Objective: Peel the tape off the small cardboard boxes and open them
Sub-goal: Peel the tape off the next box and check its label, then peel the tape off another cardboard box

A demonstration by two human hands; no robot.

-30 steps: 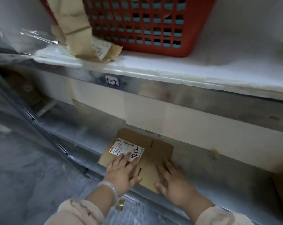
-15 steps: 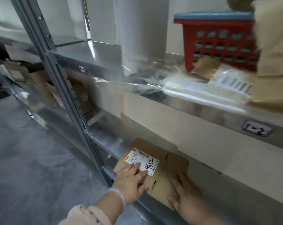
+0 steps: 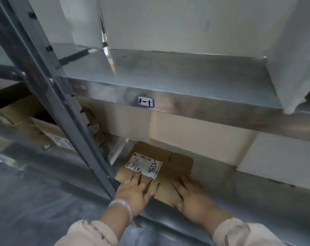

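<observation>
A flattened brown cardboard box (image 3: 175, 164) lies on the lowest metal shelf (image 3: 212, 176), with a white shipping label (image 3: 144, 165) on its left half. My left hand (image 3: 134, 192) rests flat on the box's near left part, fingertips at the label's lower edge. My right hand (image 3: 191, 196) lies flat on the near right part, fingers straight. Both hands press on the cardboard and neither grips it.
A grey upright post (image 3: 62, 110) of the rack stands just left of the box. The shelf above (image 3: 168, 86) carries a tag (image 3: 145, 101) marked 1-1 and overhangs the box. More cardboard boxes (image 3: 26, 118) sit in the bay at left. Grey floor (image 3: 35, 201) lies below left.
The camera view has swung left, so the red basket and papers on the upper shelf are out of frame. The box sits further left along the shelf, nearer the post, under both hands.
</observation>
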